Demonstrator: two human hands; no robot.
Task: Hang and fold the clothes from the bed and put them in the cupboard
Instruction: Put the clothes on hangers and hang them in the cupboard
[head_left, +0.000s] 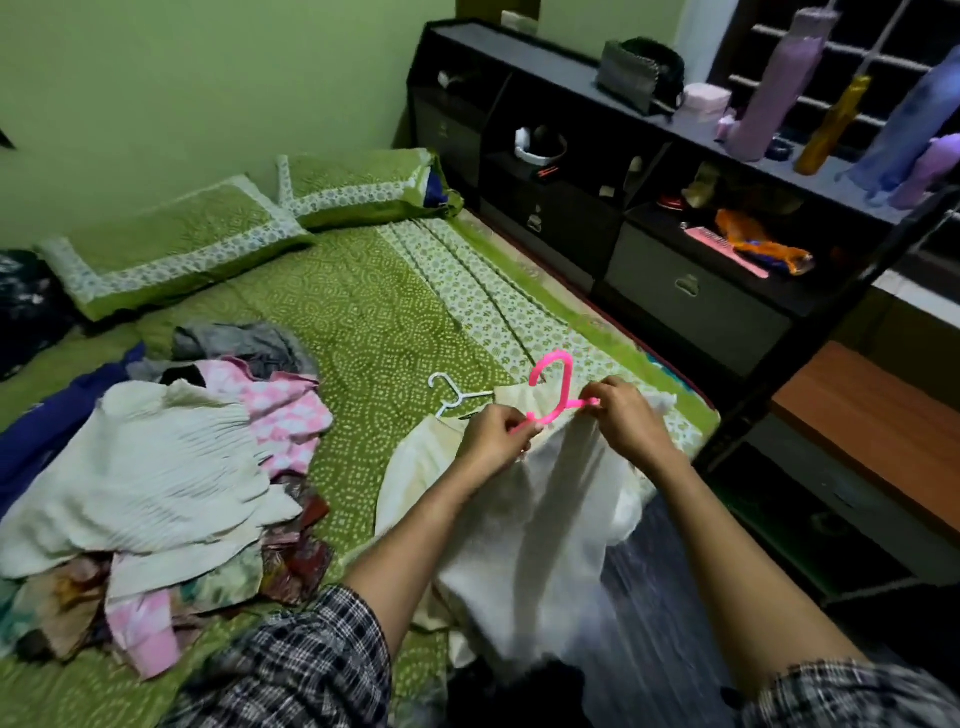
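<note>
A cream-white garment (540, 519) lies over the bed's right edge with a pink hanger (553, 387) at its top. My left hand (493, 434) pinches the hanger's left arm together with the cloth. My right hand (626, 415) pinches the hanger's right end and the cloth there. A white hanger (452, 397) lies on the green bedsheet (363, 322) just left of the garment. A heap of mixed clothes (156, 478), topped by a ribbed cream piece, sits on the left of the bed.
Two green pillows (171, 244) lie at the head of the bed. A dark shelf unit (675, 249) with drawers, a pink comb and small items runs along the bed's right side. Bottles (779, 83) stand on its top. Dark cloth (26, 306) lies at far left.
</note>
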